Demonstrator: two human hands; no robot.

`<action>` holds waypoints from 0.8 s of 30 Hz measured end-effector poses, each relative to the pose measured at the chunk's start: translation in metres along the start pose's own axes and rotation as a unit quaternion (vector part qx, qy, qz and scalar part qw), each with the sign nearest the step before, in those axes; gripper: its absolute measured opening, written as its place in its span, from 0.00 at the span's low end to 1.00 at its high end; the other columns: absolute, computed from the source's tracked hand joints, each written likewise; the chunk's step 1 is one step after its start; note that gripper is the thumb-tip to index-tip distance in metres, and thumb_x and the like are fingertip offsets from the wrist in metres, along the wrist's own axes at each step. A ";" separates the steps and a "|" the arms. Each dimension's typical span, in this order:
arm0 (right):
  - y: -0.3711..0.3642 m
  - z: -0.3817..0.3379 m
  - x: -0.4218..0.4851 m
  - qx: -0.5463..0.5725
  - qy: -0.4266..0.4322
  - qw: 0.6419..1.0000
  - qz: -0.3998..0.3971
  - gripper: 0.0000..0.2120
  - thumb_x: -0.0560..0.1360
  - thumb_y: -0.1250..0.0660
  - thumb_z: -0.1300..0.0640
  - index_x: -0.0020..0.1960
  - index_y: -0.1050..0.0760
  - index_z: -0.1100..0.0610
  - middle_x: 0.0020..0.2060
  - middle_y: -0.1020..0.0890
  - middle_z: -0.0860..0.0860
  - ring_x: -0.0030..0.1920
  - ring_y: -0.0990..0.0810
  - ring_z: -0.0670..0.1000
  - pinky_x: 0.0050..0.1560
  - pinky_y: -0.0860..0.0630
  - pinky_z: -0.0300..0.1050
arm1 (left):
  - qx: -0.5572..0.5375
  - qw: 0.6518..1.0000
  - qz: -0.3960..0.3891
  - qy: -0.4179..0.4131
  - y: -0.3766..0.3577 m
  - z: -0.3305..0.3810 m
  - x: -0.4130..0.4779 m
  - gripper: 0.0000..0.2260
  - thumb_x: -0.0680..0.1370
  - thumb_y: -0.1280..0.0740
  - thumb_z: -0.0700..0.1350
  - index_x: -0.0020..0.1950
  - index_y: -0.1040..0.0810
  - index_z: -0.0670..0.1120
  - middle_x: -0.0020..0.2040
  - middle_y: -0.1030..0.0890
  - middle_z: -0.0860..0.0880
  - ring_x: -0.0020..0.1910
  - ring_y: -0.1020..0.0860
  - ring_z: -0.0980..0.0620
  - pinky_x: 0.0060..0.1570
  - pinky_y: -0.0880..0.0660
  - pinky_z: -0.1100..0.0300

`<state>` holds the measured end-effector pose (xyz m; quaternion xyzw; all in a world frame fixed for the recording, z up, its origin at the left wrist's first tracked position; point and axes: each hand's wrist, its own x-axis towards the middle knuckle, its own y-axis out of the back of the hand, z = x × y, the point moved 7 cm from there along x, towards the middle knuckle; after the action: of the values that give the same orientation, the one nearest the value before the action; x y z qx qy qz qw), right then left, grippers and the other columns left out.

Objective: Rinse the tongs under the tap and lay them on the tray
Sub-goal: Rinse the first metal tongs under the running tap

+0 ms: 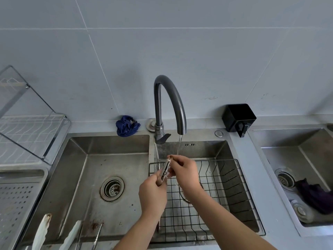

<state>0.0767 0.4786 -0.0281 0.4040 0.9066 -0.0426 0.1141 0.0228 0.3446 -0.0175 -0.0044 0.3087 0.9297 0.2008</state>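
Small metal tongs (165,170) are held slanted over the divider between the two sink basins. My left hand (153,193) grips their lower end, and my right hand (185,173) pinches the upper end. A thin stream of water (179,147) falls from the dark curved tap (169,103) just right of the tongs' top end and meets my right hand's fingers. The perforated metal tray (16,201) lies at the far left, beside the left basin.
A black wire basket (239,192) sits in the middle basin under my hands. More utensils (77,233) lean in the left basin's front corner. A dish rack (30,130) stands at back left, a blue cloth (127,125) and a black holder (238,117) on the ledge.
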 end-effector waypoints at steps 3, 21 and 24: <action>0.001 -0.003 0.004 0.008 0.011 1.000 0.024 0.11 0.79 0.31 0.59 0.43 0.15 0.47 0.28 0.19 0.52 0.28 0.22 0.50 0.34 0.20 0.45 | -0.017 0.999 -0.023 -0.024 -0.004 0.008 -0.002 0.10 0.77 0.31 0.36 0.58 0.18 0.39 0.29 0.31 0.51 0.30 0.29 0.56 0.32 0.32 0.71; 0.010 0.008 0.008 0.053 -0.025 0.998 -0.019 0.10 0.76 0.32 0.65 0.42 0.15 0.55 0.30 0.18 0.53 0.30 0.21 0.50 0.33 0.21 0.42 | -0.030 0.997 -0.053 -0.044 -0.015 0.003 0.000 0.05 0.74 0.34 0.29 0.40 0.23 0.36 0.31 0.28 0.50 0.29 0.31 0.57 0.33 0.33 0.68; 0.017 0.006 0.013 0.039 -0.012 0.999 0.009 0.08 0.78 0.30 0.59 0.42 0.15 0.55 0.28 0.20 0.53 0.29 0.22 0.50 0.32 0.21 0.44 | -0.056 0.995 -0.074 -0.041 -0.022 0.006 0.001 0.20 0.74 0.33 0.29 0.30 0.33 0.50 0.29 0.31 0.52 0.27 0.31 0.59 0.28 0.33 0.68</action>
<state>0.0820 0.4989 -0.0365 0.4153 0.8994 -0.0815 0.1092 0.0307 0.3642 -0.0255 -0.0005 0.2467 0.9276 0.2806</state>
